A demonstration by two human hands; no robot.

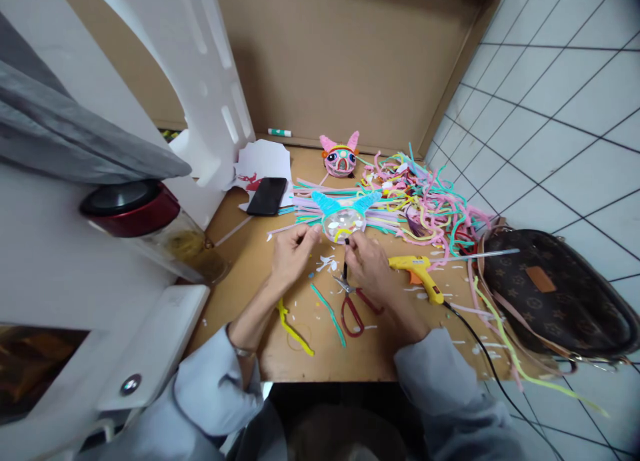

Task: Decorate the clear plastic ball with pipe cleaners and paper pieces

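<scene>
My left hand (pixel 294 254) is closed in a pinch at the left of a clear plastic ball (pixel 345 221) with blue fuzzy ears (pixel 327 204). Whatever its fingertips hold is hidden. On the ball's front is a bent yellow pipe cleaner (pixel 343 233). My right hand (pixel 370 264) is closed at the ball's lower right, its fingers around a thin black strip (pixel 345 269) that hangs down. Beneath that hand lie red-handled scissors (pixel 353 317), partly covered. A teal pipe cleaner (pixel 330 316) and a yellow one (pixel 293 329) rest nearer the table edge.
A yellow glue gun (pixel 420 274) with a cord lies right, beside a brown bag (pixel 560 294). Behind are a pink-eared figure (pixel 340 157), tangled pipe cleaners (pixel 425 201) and a phone (pixel 267 196). A glass bottle (pixel 185 241) lies tilted in view at left.
</scene>
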